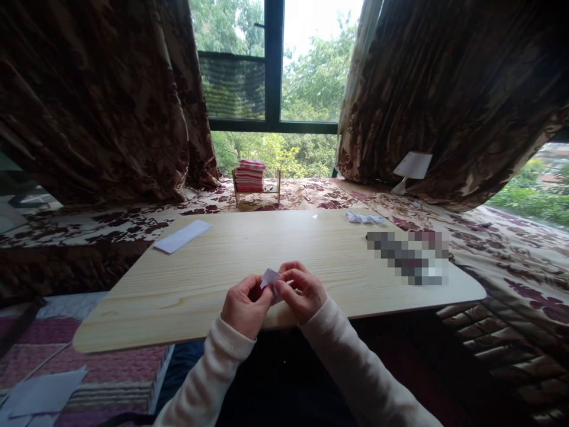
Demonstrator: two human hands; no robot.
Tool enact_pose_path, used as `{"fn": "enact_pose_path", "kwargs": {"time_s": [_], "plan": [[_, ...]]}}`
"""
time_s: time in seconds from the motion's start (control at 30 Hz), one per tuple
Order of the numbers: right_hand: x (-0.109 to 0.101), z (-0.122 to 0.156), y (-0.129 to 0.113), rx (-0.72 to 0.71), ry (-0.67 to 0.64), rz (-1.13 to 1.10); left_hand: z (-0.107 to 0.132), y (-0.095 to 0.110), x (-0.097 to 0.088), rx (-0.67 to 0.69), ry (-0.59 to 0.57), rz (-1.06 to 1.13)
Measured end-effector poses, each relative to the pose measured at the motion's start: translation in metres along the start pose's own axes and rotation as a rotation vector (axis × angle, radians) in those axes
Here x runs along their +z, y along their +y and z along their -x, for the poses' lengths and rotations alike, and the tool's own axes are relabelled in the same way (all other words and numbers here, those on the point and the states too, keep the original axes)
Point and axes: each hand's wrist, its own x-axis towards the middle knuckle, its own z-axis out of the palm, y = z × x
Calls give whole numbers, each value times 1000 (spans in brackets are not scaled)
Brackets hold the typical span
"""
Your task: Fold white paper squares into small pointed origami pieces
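Both of my hands meet just above the near edge of a light wooden table [213, 279]. Between them is a small folded piece of pale lilac paper [269, 277]. My left hand [246, 305] pinches its left side with thumb and fingers closed. My right hand [302, 290] pinches its right side, fingers curled over it. Most of the paper is hidden by my fingers.
A white paper strip [182, 236] lies at the table's far left. Small folded paper pieces [365, 218] sit at the far right, beside a blurred object [409, 255]. A little wooden rack with striped cloth [251, 176] stands by the window, between dark floral curtains. Loose sheets [40, 394] lie lower left.
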Motion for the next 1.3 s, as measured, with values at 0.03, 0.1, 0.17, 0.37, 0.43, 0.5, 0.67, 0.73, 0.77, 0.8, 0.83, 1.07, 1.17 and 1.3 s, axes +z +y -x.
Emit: {"fn": "enact_pose_path", "kwargs": {"time_s": [0.03, 0.1, 0.17, 0.37, 0.43, 0.5, 0.67, 0.73, 0.77, 0.8, 0.83, 1.07, 1.17, 1.3], "plan": [[0, 0, 0, -7, 5, -4, 0, 0, 0, 9, -2, -7], [-1, 1, -1, -10, 14, -9, 1, -1, 1, 21, -2, -26], [-1, 1, -2, -4, 10, -11, 1, -2, 0, 24, -13, -24], [-5, -2, 4, 26, 46, -157, -1, -1, -7, -72, -62, 212], [-6, -3, 6, 80, 93, -203, -2, 2, -9, -106, -73, 340], [-5, -3, 6, 131, 93, -227, -3, 4, -11, -115, -65, 439], [-4, -1, 1, 179, -55, -256, -6, 8, -12, -147, -53, 538], [-3, -1, 0, 193, -50, -285, -7, 9, -11, -156, -66, 557], [-4, -1, 0, 196, -35, -305, -8, 8, -10, -157, -75, 564], [-4, -1, 1, 197, -20, -329, -9, 7, -10, -156, -86, 569], [-4, -1, 2, 198, -14, -357, -10, 5, -9, -155, -97, 579], [-1, 0, 4, 151, -34, -482, -18, -3, -6, -195, -154, 815], [2, 1, 5, 107, -41, -486, -20, 2, -1, -259, -173, 933], [3, 2, 8, 86, -13, -488, -23, 4, 7, -399, -165, 1076]]}}
